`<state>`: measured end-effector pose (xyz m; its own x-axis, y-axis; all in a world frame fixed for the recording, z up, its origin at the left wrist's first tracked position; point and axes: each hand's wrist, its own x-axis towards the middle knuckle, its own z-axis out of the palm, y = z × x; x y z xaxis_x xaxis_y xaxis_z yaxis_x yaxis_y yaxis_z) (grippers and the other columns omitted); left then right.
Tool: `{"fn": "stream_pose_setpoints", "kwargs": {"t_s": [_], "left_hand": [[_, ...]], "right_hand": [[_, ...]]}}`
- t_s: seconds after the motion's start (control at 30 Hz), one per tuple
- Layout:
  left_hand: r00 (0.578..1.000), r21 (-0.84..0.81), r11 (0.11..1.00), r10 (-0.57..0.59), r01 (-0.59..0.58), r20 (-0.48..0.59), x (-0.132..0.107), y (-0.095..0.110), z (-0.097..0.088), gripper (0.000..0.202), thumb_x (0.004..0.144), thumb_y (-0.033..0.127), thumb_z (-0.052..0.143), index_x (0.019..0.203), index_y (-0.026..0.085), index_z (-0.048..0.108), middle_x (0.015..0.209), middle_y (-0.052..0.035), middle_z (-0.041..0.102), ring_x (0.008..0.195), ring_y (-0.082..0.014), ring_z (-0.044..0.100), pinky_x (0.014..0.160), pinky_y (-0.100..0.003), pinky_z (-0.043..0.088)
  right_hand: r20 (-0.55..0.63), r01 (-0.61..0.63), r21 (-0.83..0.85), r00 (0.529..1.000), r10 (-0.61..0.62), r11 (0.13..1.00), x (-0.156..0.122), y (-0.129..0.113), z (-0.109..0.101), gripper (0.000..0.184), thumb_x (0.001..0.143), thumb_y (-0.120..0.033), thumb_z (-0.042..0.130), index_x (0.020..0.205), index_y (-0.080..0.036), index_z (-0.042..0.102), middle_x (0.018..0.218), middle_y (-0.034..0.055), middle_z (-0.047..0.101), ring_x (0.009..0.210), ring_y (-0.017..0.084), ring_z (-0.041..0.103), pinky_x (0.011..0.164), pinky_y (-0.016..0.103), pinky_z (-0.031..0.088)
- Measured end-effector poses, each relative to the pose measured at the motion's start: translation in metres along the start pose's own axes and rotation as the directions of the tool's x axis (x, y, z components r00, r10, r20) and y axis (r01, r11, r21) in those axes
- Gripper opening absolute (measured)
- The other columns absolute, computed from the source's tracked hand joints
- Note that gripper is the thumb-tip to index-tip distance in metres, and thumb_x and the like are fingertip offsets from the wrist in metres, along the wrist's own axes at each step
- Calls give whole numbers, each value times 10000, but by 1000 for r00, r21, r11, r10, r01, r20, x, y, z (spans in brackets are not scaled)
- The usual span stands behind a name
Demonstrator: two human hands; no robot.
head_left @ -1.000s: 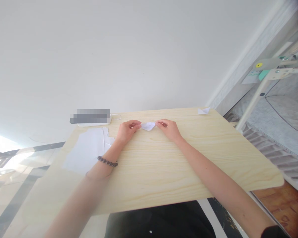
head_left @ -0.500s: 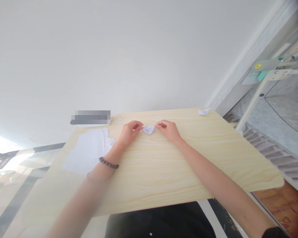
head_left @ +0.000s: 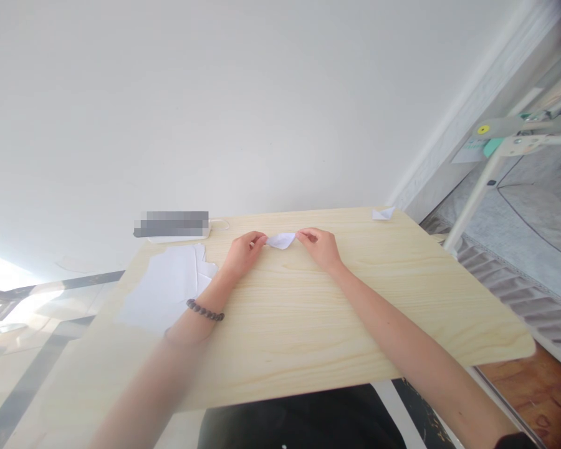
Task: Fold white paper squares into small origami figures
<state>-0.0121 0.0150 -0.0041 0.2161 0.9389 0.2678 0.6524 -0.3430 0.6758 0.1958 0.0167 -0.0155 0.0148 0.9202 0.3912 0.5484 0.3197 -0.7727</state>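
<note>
The small folded paper [head_left: 281,240] sits near the table's [head_left: 308,337] far edge, its long axis running left to right. The left hand [head_left: 243,252] pinches its left tip and the right hand [head_left: 321,247] its right tip, both equally near. White sheets [head_left: 168,284] lie toward the table's left edge, just beside the left hand.

Strong daylight is pouring in from left of the table [head_left: 308,324], burning out to white glare there. The wall [head_left: 215,93] behind the table is glowing evenly. The paper [head_left: 281,240] at the table's far middle is washing out. The arm [head_left: 140,399] at its near left is blurring, and straight lines right of it are bowing.
</note>
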Motion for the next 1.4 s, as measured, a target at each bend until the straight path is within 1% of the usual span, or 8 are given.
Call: {"fn": "stream_pose_setpoints", "kwargs": {"t_s": [0.1, 0.2, 0.27, 0.37, 0.57, 0.87, 1.17, 1.4], "left_hand": [[997, 87, 993, 71, -74, 40, -1, -1, 2, 355, 838, 413, 355, 987, 200, 598, 993, -49, 637, 921, -188, 562, 841, -311, 416], [978, 219, 955, 179, -200, 111, -3, -2, 5, 377, 818, 420, 397, 1090, 218, 562, 1198, -54, 532, 1152, -223, 418, 981, -381, 299], [962, 287, 926, 195, -244, 191, -4, -2, 6, 432, 816, 445, 392, 1176, 233, 502, 1307, -53, 426, 1230, -242, 319, 1011, -423, 244], [950, 334, 902, 197, -273, 244, -7, -2, 7, 469, 839, 453, 337, 1242, 234, 433, 1357, -59, 354, 1264, -238, 264, 1032, -438, 190], [942, 346, 890, 215, -298, 257, -7, -4, 6, 479, 850, 455, 305, 1255, 224, 416, 1362, -74, 344, 1267, -240, 259, 1032, -439, 187], [941, 384, 870, 224, -311, 255, -5, -6, 7, 482, 854, 467, 292, 1252, 226, 415, 1357, -64, 352, 1261, -243, 269, 1030, -436, 202], [941, 412, 856, 219, -312, 257, -4, -7, 8, 508, 854, 500, 262, 1255, 227, 413, 1359, -52, 351, 1262, -248, 266, 1033, -427, 207], [940, 408, 858, 215, -311, 263, -4, -7, 7, 508, 854, 500, 262, 1259, 230, 407, 1362, -49, 347, 1264, -248, 261, 1032, -428, 209]], "right_hand": [[-30, -9, -18, 1000, 9, 1000, 4, 4, -4, 250, 757, -363, 490, 812, -199, 669, 844, 30, 680, 696, 146, 593, 704, 289, 460], [-128, -38, -74, 991, 28, 997, 12, 14, -16, 265, 745, -368, 490, 820, -190, 670, 884, 44, 669, 661, 141, 575, 693, 293, 457], [-189, -83, -120, 980, 59, 989, 17, 24, -27, 270, 740, -363, 486, 806, -178, 670, 884, 55, 665, 659, 143, 571, 696, 295, 452], [-259, -153, -188, 960, 101, 970, 25, 43, -47, 281, 738, -344, 471, 811, -160, 670, 888, 70, 664, 670, 150, 573, 725, 304, 444], [-364, -272, -288, 918, 158, 918, 31, 70, -89, 308, 734, -325, 445, 825, -143, 675, 845, 85, 673, 765, 194, 589, 797, 331, 417], [-572, -496, -313, 779, 256, 810, 19, 100, -150, 296, 681, -278, 447, 777, -123, 681, 770, 112, 662, 767, 232, 574, 767, 352, 413], [-715, -629, -302, 647, 266, 717, 10, 111, -164, 329, 713, -240, 413, 879, -110, 666, 848, 144, 647, 809, 246, 562, 765, 377, 412], [-715, -618, -304, 651, 255, 725, 9, 113, -160, 375, 732, -280, 415, 997, -109, 619, 934, 155, 585, 864, 249, 528, 774, 386, 405]]}}
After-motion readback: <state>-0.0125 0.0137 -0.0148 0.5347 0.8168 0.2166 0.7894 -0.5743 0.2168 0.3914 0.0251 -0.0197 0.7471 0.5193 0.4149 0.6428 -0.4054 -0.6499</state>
